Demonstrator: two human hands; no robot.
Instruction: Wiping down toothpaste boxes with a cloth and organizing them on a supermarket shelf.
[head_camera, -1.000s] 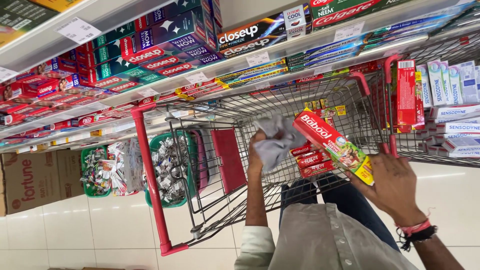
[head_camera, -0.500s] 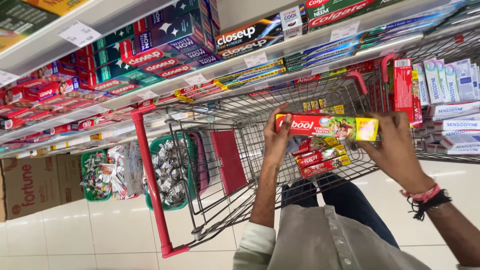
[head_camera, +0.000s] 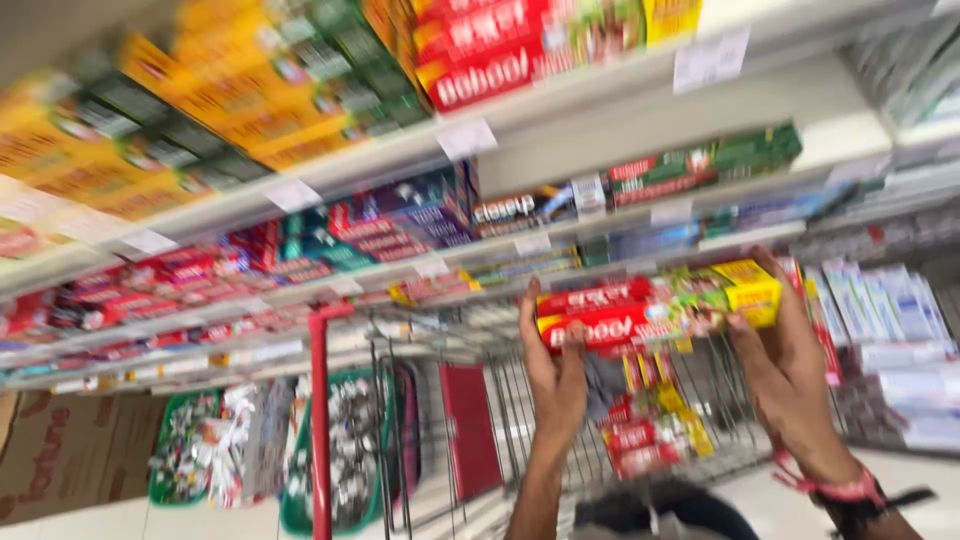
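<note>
The long red, green and yellow toothpaste box (head_camera: 655, 310) is held up in the air between the person's two hands, one at each end. The left hand (head_camera: 553, 375) pinches the red end, thumb in front and fingers (head_camera: 528, 320) curled behind it. The right hand (head_camera: 790, 370) grips the yellow end, fingers (head_camera: 778, 275) wrapped over the far edge and thumb pressed on the near side. So both hands are clamped on the box, not loose around it.

The box's long axis runs pretty much left to right across the view, the yellow end tipped a little higher than the red one. Printed face is toward the camera.

Compared with half a second ago, the grip is the same, but the box has been lifted higher and the head has tilted up, so more shelving shows and everything's blurry.

Right below the box sits the wire shopping cart (head_camera: 420, 440) with its red frame, and a few more red boxes (head_camera: 640, 440) lie in it directly under the held one. Behind and above the box run the shelves (head_camera: 560, 130) stacked with cartons. Left of the cart, well away from the box, hang green packs (head_camera: 185, 450).
</note>
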